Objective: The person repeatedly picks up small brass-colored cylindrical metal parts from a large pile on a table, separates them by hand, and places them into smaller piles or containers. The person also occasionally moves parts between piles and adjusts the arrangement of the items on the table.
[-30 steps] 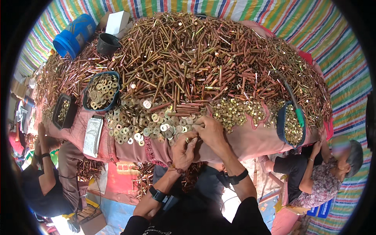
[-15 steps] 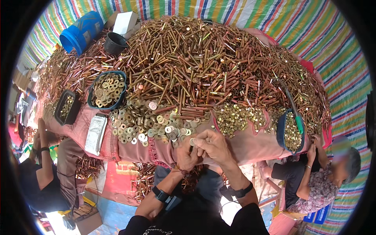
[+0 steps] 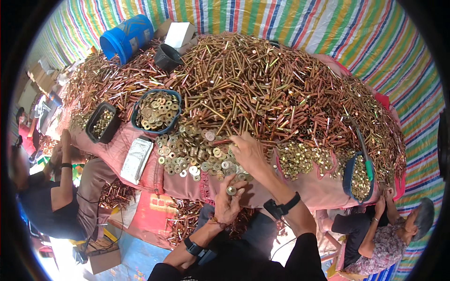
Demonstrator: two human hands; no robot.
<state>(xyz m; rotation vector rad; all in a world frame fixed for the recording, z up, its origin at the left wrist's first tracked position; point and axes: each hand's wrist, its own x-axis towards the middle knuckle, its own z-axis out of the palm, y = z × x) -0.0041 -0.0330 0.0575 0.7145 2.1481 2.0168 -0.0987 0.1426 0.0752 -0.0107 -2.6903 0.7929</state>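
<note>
My left hand (image 3: 228,202) is near the table's front edge, its fingers curled round a round metal washer (image 3: 231,190) with a brighter raised centre. Whether a bolt runs through it is hidden in the palm. Farther out, my right hand (image 3: 251,153) bends over the near edge of a heap of copper-coloured metal bolts (image 3: 262,89). Its fingertips are pinched among the rods there, and what they grip is covered. Loose flat washers (image 3: 187,152) spread to the left of my right hand. Small brass-coloured nuts (image 3: 300,159) lie to its right.
A blue basin (image 3: 135,122) of washers and a dark tub (image 3: 99,136) of small parts stand left, near a silvery packet (image 3: 137,160). A blue bin (image 3: 348,185) of nuts holds a green-handled tool (image 3: 369,169). A blue bucket (image 3: 123,40) lies behind. Co-workers sit at both sides.
My hands were together at the table edge. Now the right hand has moved forward to the bolts, while the left stays back with the washer. The whole view has shifted.
</note>
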